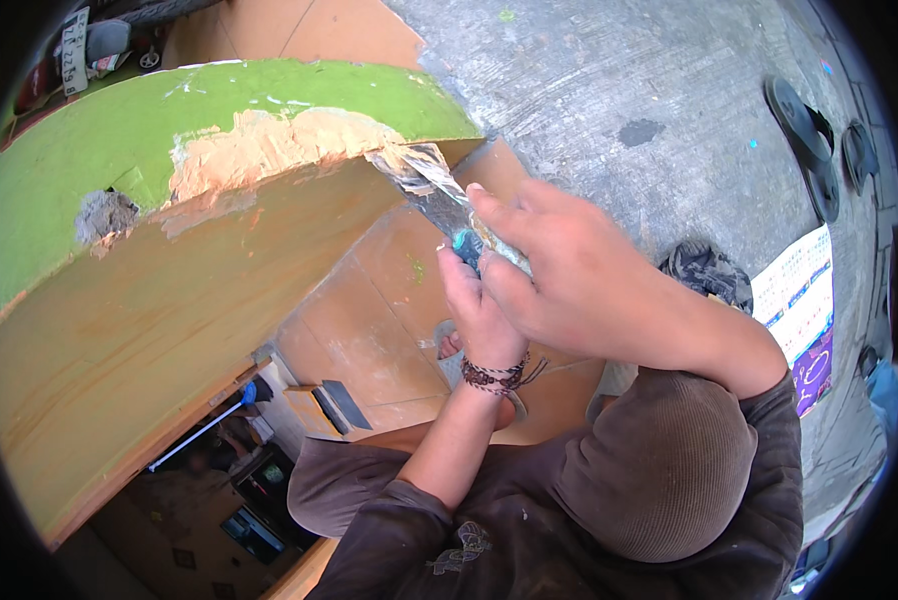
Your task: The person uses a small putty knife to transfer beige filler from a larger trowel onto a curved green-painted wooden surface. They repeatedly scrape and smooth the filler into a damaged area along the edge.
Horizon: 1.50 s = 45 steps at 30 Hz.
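Note:
My left hand (486, 315), with a braided bracelet at its wrist, grips a broad dark-bladed putty knife (438, 208). My right hand (576, 262) holds a second putty knife (449, 178) by its pale, smeared handle. The two blades overlap, with peach putty (400, 156) on them near the end of the wall edge. Rough peach filler (269, 146) covers a long patch along the edge of the green wall (224, 84). Farther left, a grey broken spot (106, 215) shows in the paint. The hands partly hide both handles.
Tan tiles (344, 315) meet grey concrete (606, 82). Dark sandals (801, 131) lie at right, near a crumpled black plastic bag (708, 274) and a printed sheet (798, 300). A parked motorcycle (108, 41) is at upper left. A person (201, 461) is dimly visible through the doorway.

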### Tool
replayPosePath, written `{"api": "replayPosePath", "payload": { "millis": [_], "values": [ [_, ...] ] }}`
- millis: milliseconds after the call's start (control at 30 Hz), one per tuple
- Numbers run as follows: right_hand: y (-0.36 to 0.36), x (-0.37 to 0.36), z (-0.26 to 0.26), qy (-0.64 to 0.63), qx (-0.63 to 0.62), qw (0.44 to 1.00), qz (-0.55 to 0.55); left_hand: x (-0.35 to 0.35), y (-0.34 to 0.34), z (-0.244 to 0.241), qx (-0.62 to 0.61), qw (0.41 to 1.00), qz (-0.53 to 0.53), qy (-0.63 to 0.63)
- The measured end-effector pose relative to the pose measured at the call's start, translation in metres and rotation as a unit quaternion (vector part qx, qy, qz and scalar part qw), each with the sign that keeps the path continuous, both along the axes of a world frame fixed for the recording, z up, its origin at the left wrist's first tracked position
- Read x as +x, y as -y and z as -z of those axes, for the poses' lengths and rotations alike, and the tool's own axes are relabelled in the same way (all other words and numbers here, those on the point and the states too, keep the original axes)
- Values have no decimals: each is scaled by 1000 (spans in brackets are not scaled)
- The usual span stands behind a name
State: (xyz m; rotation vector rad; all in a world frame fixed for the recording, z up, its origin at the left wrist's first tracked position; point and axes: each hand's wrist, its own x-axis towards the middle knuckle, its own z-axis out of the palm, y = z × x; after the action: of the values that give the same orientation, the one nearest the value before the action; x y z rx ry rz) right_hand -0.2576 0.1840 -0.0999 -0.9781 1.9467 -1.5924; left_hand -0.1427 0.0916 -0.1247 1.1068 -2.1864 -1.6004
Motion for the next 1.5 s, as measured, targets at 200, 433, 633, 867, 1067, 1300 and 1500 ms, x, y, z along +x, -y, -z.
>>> {"api": "replayPosePath", "payload": {
  "millis": [200,433,633,867,1067,1300,1500],
  "values": [
    [-4,0,-2,-14,-5,999,30,-3,-4,-6,94,994,-59,-24],
    [25,4,0,-7,26,999,39,2,-3,5,-134,989,36,42],
    [8,8,-12,41,29,998,-28,11,4,15,26,1000,-14,-8],
    [9,-12,-1,-42,-17,998,35,-9,0,-2,-89,994,50,42],
    [18,-25,18,-15,-39,999,-4,-7,-4,-4,73,995,-64,11],
    [2,-67,31,108,-3,986,-124,-13,-6,-11,72,991,-106,44],
    [-9,-45,19,51,34,995,-77,-11,-6,-9,80,990,-110,45]
  ]
}}
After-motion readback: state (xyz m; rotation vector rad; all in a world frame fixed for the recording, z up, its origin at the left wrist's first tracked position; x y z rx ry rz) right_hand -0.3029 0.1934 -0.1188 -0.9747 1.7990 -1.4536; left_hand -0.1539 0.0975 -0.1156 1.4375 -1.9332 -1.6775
